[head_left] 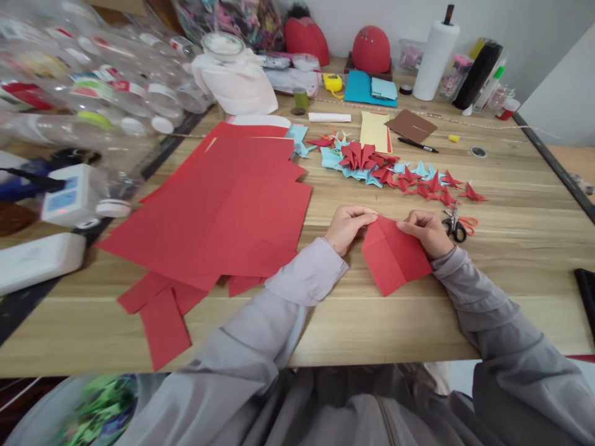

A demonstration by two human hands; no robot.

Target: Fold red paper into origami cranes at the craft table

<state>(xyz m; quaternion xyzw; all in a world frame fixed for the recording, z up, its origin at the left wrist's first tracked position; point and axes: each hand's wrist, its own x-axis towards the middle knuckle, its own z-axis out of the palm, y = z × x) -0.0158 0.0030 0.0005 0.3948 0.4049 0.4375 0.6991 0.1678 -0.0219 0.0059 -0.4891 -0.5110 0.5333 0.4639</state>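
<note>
A creased red paper square (400,257) is held up between my two hands, over the front middle of the table. My left hand (349,226) pinches its upper left corner. My right hand (426,232) grips its upper right edge, thumb on top. Fold lines cross the paper, and one corner is bent in. Large red sheets (223,204) lie stacked to the left. Beyond my hands is a row of folded red paper cranes (434,184) and light blue ones (332,159). Black-handled scissors (454,228) and an orange-handled pair lie just past my right hand.
Plastic bottles (130,93) crowd the left side, near a white device (69,197). At the back are a cloth-wrapped jar (235,83), yellow tape measure (332,83), blue paper (360,88) and white roll (434,62). A black pen (418,145) lies near brown paper (409,126).
</note>
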